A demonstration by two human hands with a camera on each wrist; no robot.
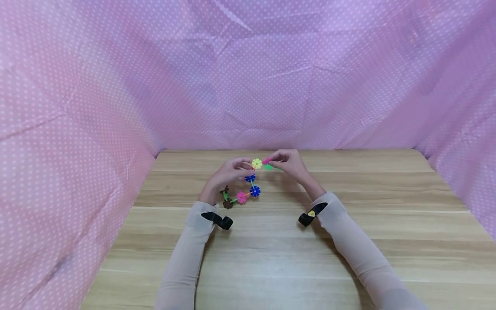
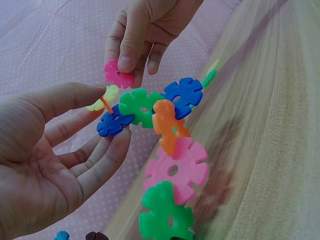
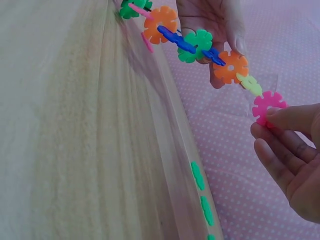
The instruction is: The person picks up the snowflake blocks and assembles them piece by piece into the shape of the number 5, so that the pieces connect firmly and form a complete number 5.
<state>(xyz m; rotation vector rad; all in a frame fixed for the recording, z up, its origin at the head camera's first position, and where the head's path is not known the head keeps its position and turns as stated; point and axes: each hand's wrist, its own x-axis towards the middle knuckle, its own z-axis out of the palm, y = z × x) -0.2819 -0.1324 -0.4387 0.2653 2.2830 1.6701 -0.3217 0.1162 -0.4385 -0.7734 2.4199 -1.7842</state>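
A chain of slotted plastic snowflake discs hangs from my left hand (image 1: 232, 172). In the left wrist view that hand pinches the chain near a blue disc (image 2: 115, 121), with a yellow disc (image 2: 104, 98) close behind. Green, orange and pink discs (image 2: 173, 171) continue the chain downward. My right hand (image 3: 300, 155) pinches a single pink disc (image 3: 269, 107) between thumb and fingers. Its edge meets or nearly meets the yellow disc (image 3: 249, 85) at the chain's upper end; I cannot tell whether the slots are joined.
Loose green discs (image 3: 198, 175) lie along the far edge of the wooden table (image 1: 263, 249), by the right hand. A pink dotted cloth (image 1: 271, 86) hangs behind and around the table. Black wrist straps (image 1: 218, 219) sit on both sleeves.
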